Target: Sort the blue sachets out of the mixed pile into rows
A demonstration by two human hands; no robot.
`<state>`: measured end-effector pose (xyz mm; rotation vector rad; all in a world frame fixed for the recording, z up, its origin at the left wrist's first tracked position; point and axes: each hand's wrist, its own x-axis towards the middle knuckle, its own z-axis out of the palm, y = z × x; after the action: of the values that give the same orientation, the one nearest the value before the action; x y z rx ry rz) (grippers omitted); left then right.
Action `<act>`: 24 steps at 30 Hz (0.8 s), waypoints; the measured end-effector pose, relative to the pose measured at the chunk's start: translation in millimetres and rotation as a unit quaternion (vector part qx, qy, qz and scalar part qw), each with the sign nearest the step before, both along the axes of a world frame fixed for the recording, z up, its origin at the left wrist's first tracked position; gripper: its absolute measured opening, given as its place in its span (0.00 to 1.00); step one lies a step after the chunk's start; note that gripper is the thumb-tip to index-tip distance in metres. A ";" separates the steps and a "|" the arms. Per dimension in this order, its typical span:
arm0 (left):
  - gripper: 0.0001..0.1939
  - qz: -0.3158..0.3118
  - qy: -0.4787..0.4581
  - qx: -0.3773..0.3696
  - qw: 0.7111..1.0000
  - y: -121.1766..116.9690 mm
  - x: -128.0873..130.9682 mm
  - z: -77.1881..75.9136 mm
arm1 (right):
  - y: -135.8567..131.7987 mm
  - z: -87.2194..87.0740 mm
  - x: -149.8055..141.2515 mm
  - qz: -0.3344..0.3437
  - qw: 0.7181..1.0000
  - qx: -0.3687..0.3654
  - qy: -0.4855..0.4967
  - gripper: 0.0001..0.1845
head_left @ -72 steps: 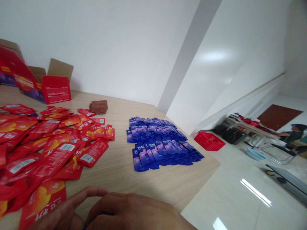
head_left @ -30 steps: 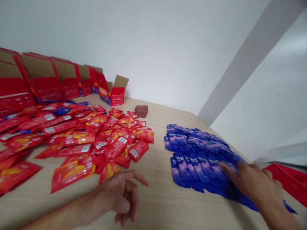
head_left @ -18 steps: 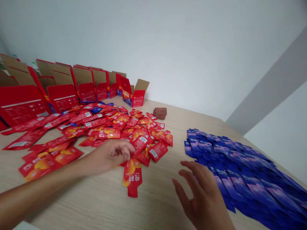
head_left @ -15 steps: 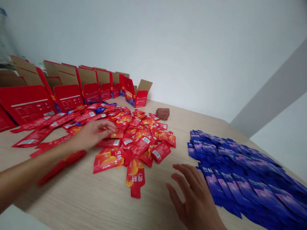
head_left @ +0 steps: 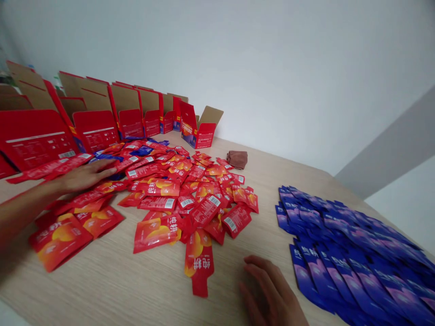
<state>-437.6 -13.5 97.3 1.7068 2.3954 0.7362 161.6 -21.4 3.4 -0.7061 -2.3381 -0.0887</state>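
Observation:
My left hand (head_left: 84,175) reaches over the left part of a heap of red pouches (head_left: 159,186), fingers stretched out beside a blue pouch (head_left: 108,158) lying among them. The fingertips appear to touch the heap; whether they press on the blue pouch I cannot tell. Near the front of the table, my right hand (head_left: 272,292) hovers with loosely bent fingers apart and nothing in them. To its right lie overlapping rows of blue pouches (head_left: 340,253). One red pouch with a spout-like end (head_left: 199,260) points toward me, left of my right hand.
Open red cardboard boxes (head_left: 95,131) stand in a row along the back left. Another open box (head_left: 204,135) sits at the row's right end. A folded brown cloth (head_left: 237,159) lies behind the heap. A pale wall (head_left: 288,81) rises behind the wooden table (head_left: 149,285).
My left hand has moved left and back, from the heap's middle to its left side. Red pouches now lie fanned out at front left. My right hand sits slightly lower in view.

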 end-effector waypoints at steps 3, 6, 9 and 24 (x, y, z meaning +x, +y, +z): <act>0.44 -0.017 -0.029 -0.037 0.999 -10.2 7.4 -7.9 | 1.3 2.0 -2.3 0.005 1.000 -0.006 0.009 0.12; 0.47 -0.033 -0.046 -0.054 0.997 -23.8 18.0 -11.3 | 1.8 4.1 -4.2 0.007 1.000 0.004 0.012 0.11; 0.52 -0.036 -0.056 -0.054 0.996 -34.3 26.4 -11.6 | 1.9 2.3 -1.6 0.004 1.000 -0.002 -0.004 0.12; 0.27 -0.084 0.064 -0.009 0.994 -14.9 -35.0 8.2 | 1.9 -3.9 6.6 -0.008 0.999 -0.019 -0.024 0.14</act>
<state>-472.6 -28.4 105.5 1.9733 2.2912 0.5957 168.2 -19.5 -0.5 -0.7496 -2.3857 -0.0704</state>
